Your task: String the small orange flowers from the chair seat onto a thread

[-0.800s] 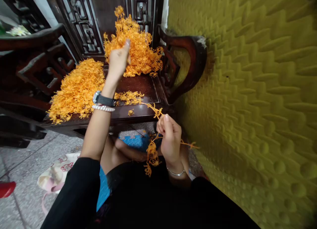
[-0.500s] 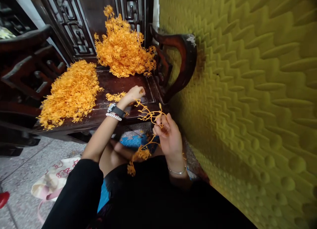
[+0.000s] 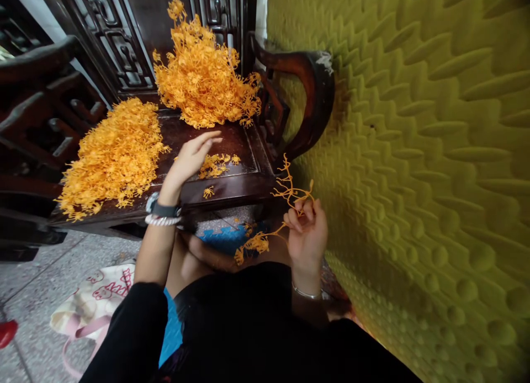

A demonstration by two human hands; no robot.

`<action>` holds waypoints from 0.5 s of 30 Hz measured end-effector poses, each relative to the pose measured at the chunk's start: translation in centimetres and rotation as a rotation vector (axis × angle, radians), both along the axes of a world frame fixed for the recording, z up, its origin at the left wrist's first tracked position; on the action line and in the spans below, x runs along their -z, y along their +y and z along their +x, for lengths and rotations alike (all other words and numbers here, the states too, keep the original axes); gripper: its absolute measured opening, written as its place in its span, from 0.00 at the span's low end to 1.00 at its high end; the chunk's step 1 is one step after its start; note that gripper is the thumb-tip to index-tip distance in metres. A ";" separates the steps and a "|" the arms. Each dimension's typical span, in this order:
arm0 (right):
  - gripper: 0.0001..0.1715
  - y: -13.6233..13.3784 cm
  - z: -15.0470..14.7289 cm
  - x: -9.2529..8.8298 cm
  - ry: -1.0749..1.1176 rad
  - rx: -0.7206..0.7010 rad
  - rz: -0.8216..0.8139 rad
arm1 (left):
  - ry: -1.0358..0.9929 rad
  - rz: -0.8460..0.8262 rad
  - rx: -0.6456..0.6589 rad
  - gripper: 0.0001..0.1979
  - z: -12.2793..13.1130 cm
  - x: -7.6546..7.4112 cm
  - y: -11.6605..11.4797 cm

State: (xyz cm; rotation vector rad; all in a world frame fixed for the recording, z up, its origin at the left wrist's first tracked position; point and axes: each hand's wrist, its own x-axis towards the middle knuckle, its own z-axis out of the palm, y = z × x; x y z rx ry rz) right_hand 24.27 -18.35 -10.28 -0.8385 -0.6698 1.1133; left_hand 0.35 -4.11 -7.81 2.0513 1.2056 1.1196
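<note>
My left hand (image 3: 188, 161) has just let go, fingers spread over the small loose pile (image 3: 215, 165) beneath, while my right hand (image 3: 307, 235) stays pinched on the orange plastic sprig (image 3: 265, 237), now lifted clear

The right hand (image 3: 307, 234) is pinching an orange plastic sprig (image 3: 278, 212), its branches fanning above the fingers and its clustered end dangling below; the left hand (image 3: 191, 157) is hovering, fingers spread, over the dark wooden chair seat (image 3: 232, 184), just beside a small scatter of orange pieces (image 3: 215, 165); two big orange heaps (image 3: 114, 154) (image 3: 205, 79) are lying behind.
</note>
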 end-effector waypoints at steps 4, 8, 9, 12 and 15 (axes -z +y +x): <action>0.25 0.5 -0.7 0.1 0.022 -0.038 -0.055 | -0.259 -0.128 0.024 0.19 0.5 0.1 -7.8; 0.21 0.9 -2.4 0.3 0.101 -0.166 -0.073 | -0.308 -0.414 0.304 0.26 4.5 3.9 -13.4; 0.19 0.8 -2.8 0.4 0.106 -0.185 -0.061 | -0.318 -0.470 0.374 0.29 5.5 4.9 -14.2; 0.18 0.6 -3.2 0.5 0.078 -0.177 -0.020 | -0.293 -0.617 0.482 0.25 7.2 7.1 -15.3; 0.18 0.3 -2.7 0.3 0.009 -0.115 -0.022 | -0.333 -0.698 0.411 0.15 7.0 7.7 -15.4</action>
